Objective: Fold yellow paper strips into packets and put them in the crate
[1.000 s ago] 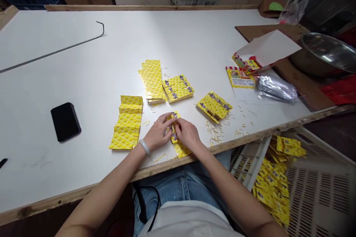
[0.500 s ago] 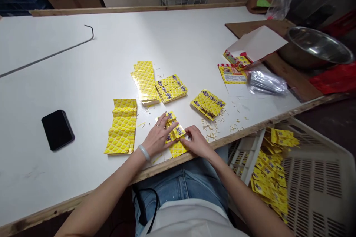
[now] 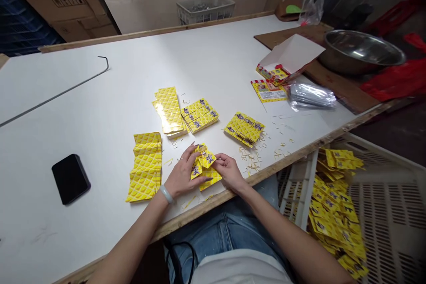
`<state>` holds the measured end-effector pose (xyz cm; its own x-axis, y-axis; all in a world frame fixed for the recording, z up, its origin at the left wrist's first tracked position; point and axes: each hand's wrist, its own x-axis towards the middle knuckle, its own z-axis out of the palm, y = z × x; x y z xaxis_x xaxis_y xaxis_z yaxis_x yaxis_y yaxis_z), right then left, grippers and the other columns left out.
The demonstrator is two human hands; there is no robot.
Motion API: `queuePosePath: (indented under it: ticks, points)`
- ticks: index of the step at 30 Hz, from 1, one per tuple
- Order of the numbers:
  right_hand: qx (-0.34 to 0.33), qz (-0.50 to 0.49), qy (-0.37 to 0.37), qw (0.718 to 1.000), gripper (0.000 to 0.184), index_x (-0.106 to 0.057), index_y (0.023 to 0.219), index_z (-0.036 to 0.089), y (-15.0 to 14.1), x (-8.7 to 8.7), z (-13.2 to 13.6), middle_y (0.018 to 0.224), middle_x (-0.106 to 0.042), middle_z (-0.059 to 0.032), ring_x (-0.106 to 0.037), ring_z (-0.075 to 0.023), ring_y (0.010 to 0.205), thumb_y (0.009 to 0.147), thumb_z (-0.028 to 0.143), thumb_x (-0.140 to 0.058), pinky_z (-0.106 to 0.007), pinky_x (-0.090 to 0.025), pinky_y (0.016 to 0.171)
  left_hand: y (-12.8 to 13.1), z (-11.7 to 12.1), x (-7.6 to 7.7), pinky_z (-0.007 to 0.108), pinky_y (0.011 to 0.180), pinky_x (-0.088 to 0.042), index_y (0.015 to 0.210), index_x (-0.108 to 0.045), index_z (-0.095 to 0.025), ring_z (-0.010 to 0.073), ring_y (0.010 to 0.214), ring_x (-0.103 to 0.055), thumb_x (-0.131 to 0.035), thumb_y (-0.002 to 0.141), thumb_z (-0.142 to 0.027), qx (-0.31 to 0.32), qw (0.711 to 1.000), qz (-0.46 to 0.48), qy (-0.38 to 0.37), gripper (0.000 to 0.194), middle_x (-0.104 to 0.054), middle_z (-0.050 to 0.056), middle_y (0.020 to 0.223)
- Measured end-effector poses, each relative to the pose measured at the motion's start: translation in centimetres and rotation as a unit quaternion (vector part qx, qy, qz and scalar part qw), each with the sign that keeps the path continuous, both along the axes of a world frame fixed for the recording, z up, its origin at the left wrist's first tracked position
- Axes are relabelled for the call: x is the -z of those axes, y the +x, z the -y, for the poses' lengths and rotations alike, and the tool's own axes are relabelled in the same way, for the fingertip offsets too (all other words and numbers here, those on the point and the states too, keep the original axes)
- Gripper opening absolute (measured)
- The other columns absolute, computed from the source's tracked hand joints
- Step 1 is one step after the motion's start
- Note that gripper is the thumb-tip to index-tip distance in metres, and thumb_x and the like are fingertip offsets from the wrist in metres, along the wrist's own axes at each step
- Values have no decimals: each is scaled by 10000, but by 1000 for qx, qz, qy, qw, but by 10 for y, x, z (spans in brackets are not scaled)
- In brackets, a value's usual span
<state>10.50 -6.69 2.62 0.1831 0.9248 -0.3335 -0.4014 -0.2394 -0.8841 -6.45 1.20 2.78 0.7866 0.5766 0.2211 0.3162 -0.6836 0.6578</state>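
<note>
Near the table's front edge, both hands are on a yellow printed card [image 3: 207,158] with small purple figures, creased into sections. My left hand [image 3: 182,173], with a pale bangle at the wrist, grips its left side, fingertips at the top and thumb lower down. My right hand [image 3: 230,173] pinches the card's right edge between thumb and fingers. Part of the card stands raised, and a plain-patterned yellow section [image 3: 211,177] lies below it. Behind the hands are a stack of figured cards [image 3: 200,115] and another stack [image 3: 245,128]. To the left lies a folded yellow stack [image 3: 144,166].
A taller yellow stack [image 3: 169,111], a phone [image 3: 71,179] and a hooked metal rod [image 3: 63,94] lie on the white table. Paper scraps [image 3: 251,159] litter the right. Beyond are an opened box [image 3: 289,60], plastic sleeves [image 3: 311,96] and a steel bowl [image 3: 362,53]. A crate [image 3: 389,199] holds yellow pieces.
The view has shifted, so the table sits lower. My left fingers have drawn back from across the card, and the raised section now shows more fully tilted between both hands.
</note>
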Motion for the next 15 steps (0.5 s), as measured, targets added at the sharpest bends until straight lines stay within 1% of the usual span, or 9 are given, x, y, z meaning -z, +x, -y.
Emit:
queuePosePath:
  ticks: [1, 3, 4, 5, 6, 8, 11, 13, 15]
  points:
    - [7, -4, -2, 1000, 345, -564, 797, 201, 0, 0, 0, 605, -631, 29, -575, -141, 522, 620, 423, -761, -270, -463, 559, -2, -2, 0, 495, 1096, -303, 1317, -384, -213, 301, 1366, -243, -545, 827, -471, 12, 1000, 2, -12, 577, -316, 145, 1424]
    - [26, -9, 0, 1000, 357, -555, 813, 207, 2, 0, -1, 600, -628, 36, -578, -141, 524, 608, 409, -767, -262, -457, 555, -5, -9, -2, 486, 1111, -275, 1326, -412, -256, 268, 1368, -246, -369, 920, -407, 35, 998, 9, -50, 434, -322, 104, 1435]
    - [35, -9, 4, 999, 363, -550, 827, 211, 3, 0, -2, 599, -627, 38, -578, -140, 525, 610, 403, -767, -258, -454, 552, -7, -13, -4, 476, 1112, -274, 1316, -436, -280, 249, 1356, -271, -297, 944, -360, 39, 997, 12, -71, 405, -345, 86, 1423]
    - [41, -9, 8, 999, 367, -546, 843, 214, 4, -2, -4, 597, -625, 40, -578, -139, 526, 614, 399, -765, -254, -450, 547, -8, -17, -6, 466, 1105, -285, 1300, -461, -298, 236, 1333, -311, -268, 953, -329, 39, 995, 14, -88, 398, -382, 77, 1394]
    - [43, -9, 13, 999, 368, -544, 856, 216, 5, -5, -6, 596, -622, 40, -578, -139, 529, 621, 396, -763, -251, -448, 544, -9, -22, -9, 459, 1091, -305, 1280, -487, -308, 232, 1296, -357, -284, 953, -318, 37, 994, 16, -99, 385, -426, 77, 1349]
    - [33, -13, 23, 999, 361, -548, 873, 213, 7, -15, -10, 613, -623, 33, -584, -139, 553, 637, 392, -755, -249, -452, 554, -9, -30, -16, 450, 1042, -354, 1234, -535, -312, 232, 1187, -446, -381, 934, -324, 27, 994, 23, -105, 338, -508, 83, 1220]
    - [-17, -27, 45, 998, 402, -548, 986, 205, 9, -42, -9, 784, -657, -7, -624, -161, 700, 672, 369, -739, -277, -490, 657, -6, -34, -31, 426, 951, -403, 1125, -616, -282, 221, 1016, -508, -475, 902, -327, -6, 990, 84, -111, 268, -550, 75, 1022]
    - [-36, -18, 75, 996, 455, -505, 1113, 219, 7, -62, -3, 943, -650, -30, -629, -176, 814, 724, 347, -703, -306, -501, 737, -2, -29, -41, 397, 920, -410, 1027, -658, -250, 208, 973, -509, -515, 883, -332, -33, 978, 150, -142, 218, -528, 69, 978]
    - [-11, 33, 114, 993, 401, -498, 1143, 234, 2, -81, 6, 1032, -626, -39, -615, -178, 875, 783, 326, -650, -314, -496, 782, 2, -17, -50, 364, 917, -409, 929, -681, -234, 194, 968, -506, -556, 860, -344, -54, 957, 210, -190, 180, -508, 59, 977]
